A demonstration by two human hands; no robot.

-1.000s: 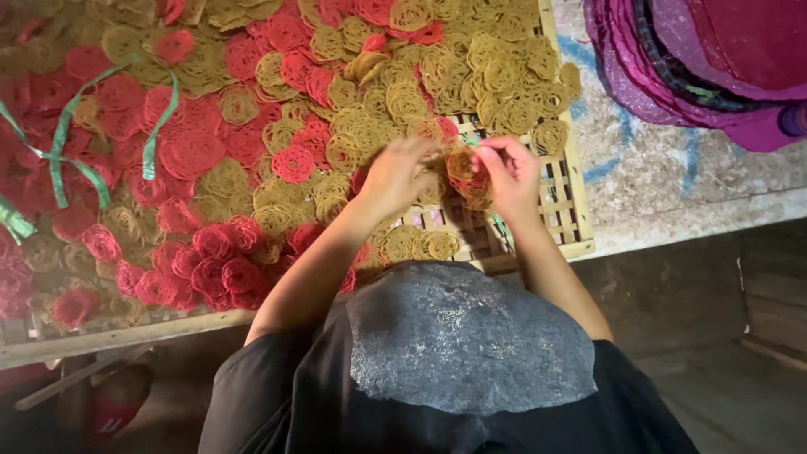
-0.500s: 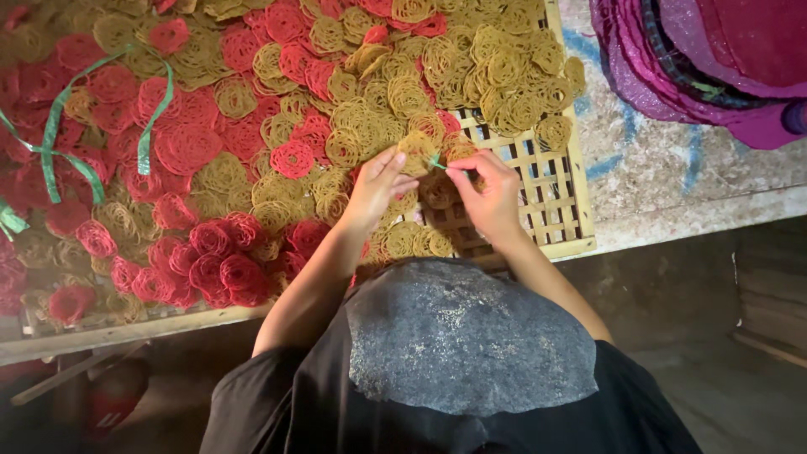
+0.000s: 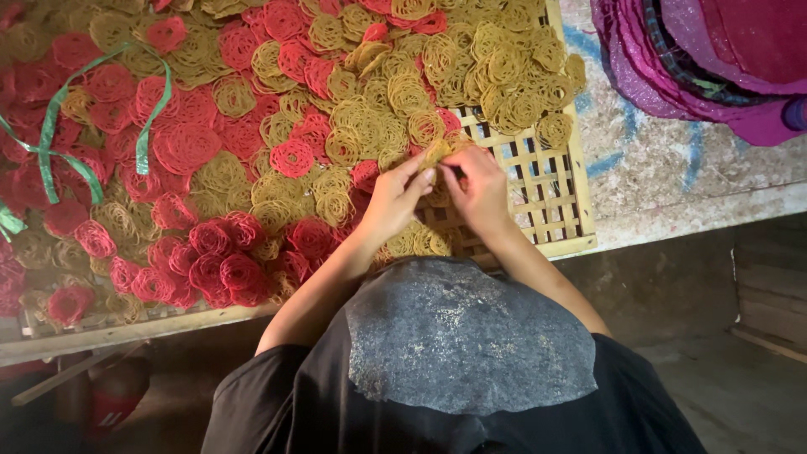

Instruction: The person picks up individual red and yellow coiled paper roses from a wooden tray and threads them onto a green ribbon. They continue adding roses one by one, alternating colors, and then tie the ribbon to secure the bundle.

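Right at the middle of the view, a small yellow noodle coil (image 3: 437, 154) sits pinched between both hands: a flat, lacy round of thin looped strands, pale golden and dry-looking. The left hand (image 3: 393, 200) closes its thumb and fingertips on the coil's left edge, and the right hand (image 3: 481, 187) grips its right side, the two hands almost touching. They hover just above the woven bamboo tray (image 3: 551, 206), over the bare lattice patch near its lower right corner. Spread across the rest of the tray lie many more coils of the same shape, yellow coils (image 3: 504, 76) heaped toward the upper right and red coils (image 3: 223, 261) gathered at the lower left, mixed together between. Green plastic strips (image 3: 59, 143) curl over the red ones at the left. Beyond the tray's right edge, the speckled counter (image 3: 672, 185) carries a stack of purple and magenta fabric (image 3: 714, 59). Below, the person's dark shirt (image 3: 454, 353) fills the foreground.
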